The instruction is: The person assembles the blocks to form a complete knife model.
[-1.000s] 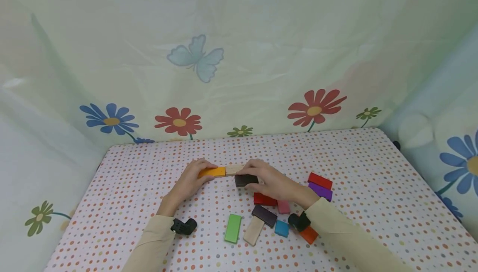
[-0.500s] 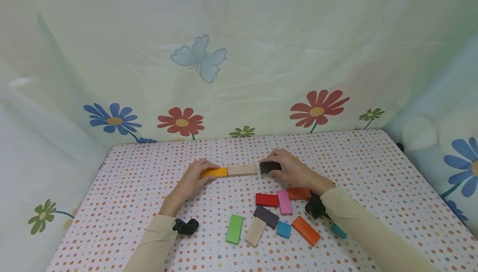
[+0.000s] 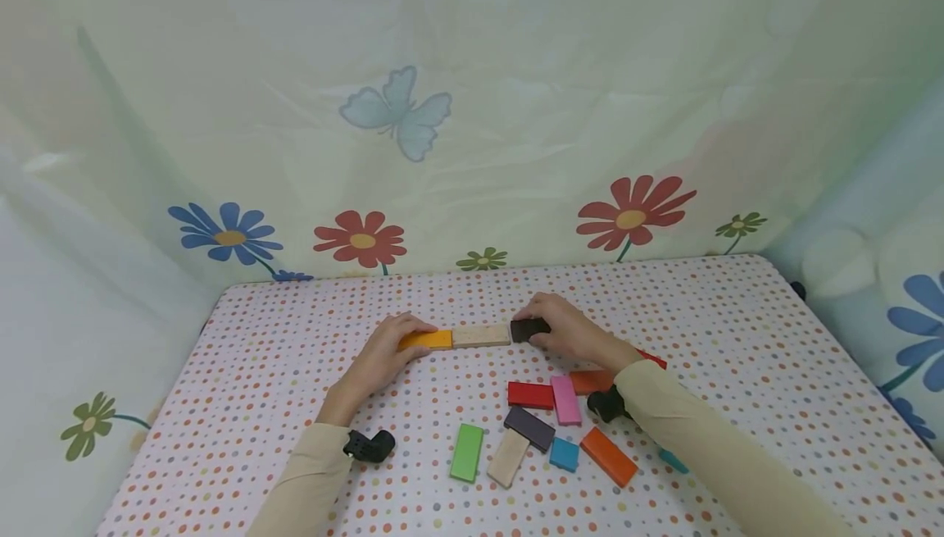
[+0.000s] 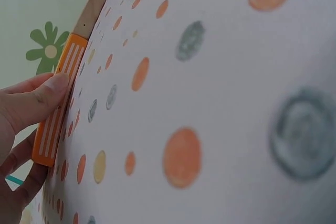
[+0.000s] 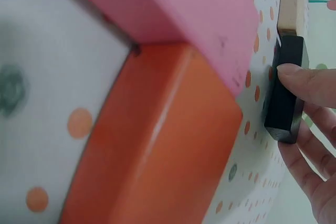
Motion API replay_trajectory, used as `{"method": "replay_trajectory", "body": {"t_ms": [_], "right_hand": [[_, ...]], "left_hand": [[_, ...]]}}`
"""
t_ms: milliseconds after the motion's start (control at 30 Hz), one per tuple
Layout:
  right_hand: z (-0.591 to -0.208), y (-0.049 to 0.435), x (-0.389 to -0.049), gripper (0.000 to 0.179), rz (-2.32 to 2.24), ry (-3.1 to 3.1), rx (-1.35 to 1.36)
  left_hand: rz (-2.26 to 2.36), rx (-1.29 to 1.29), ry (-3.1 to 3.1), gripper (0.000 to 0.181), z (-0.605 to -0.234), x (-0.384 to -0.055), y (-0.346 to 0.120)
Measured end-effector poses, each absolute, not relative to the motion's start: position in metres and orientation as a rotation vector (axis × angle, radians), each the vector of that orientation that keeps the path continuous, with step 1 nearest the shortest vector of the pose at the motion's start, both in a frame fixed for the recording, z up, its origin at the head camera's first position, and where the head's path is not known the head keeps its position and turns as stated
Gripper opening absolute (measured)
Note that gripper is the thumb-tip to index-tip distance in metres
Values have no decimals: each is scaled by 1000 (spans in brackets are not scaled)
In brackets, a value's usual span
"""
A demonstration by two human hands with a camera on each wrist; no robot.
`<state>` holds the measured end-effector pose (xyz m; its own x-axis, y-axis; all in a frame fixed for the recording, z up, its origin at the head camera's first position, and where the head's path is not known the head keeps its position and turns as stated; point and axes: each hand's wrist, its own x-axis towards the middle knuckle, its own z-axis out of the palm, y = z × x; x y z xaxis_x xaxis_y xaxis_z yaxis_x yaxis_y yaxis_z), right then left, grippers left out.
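Observation:
My left hand (image 3: 388,351) pinches an orange-yellow block (image 4: 64,90) with pale stripes along its side, thumb on the near face and fingers behind. End to end with it, on its right, lies a plain wooden block (image 3: 481,335). At that block's right end my right hand (image 3: 566,329) grips a black block (image 5: 286,85) between thumb and fingers, its long side in line with the row. In the right wrist view the black block's end is right at the wooden block's end. The fingers hide part of both held blocks.
Nearer the body lie a red block (image 3: 530,395), a pink block (image 3: 566,400), orange blocks (image 3: 608,457), a dark block (image 3: 529,429), a second wooden block (image 3: 508,457), a blue block (image 3: 564,455) and a green block (image 3: 467,453). A patterned curtain (image 3: 472,111) stands behind the dotted table (image 3: 295,332).
My right hand has carried the black block right and away from the body, then slightly left against the wooden block's end. My left hand keeps its grip on the orange-yellow block.

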<state>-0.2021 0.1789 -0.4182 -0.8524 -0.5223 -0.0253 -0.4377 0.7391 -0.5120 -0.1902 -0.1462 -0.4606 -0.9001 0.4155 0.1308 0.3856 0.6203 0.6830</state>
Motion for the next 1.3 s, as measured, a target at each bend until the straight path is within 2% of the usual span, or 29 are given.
{"method": "replay_trajectory", "body": {"t_ms": [567, 767, 933, 1100, 1300], "right_hand": [[-421, 171, -205, 37, -745, 2734, -709], [-421, 169, -202, 45, -726, 2748, -705], [-411, 159, -192, 50, -757, 2745, -834], [-398, 137, -176, 52, -775, 2618, -1076], [-385, 114, -148, 47, -714, 2365, -1284]], "left_hand": [[1116, 715, 2822, 29, -456, -188, -145], [1111, 708, 2818, 30, -457, -188, -145], [1096, 691, 2819, 30, -457, -189, -144], [1101, 688, 2828, 30, -457, -189, -143], [1116, 721, 2831, 30, -458, -189, -144]]}}
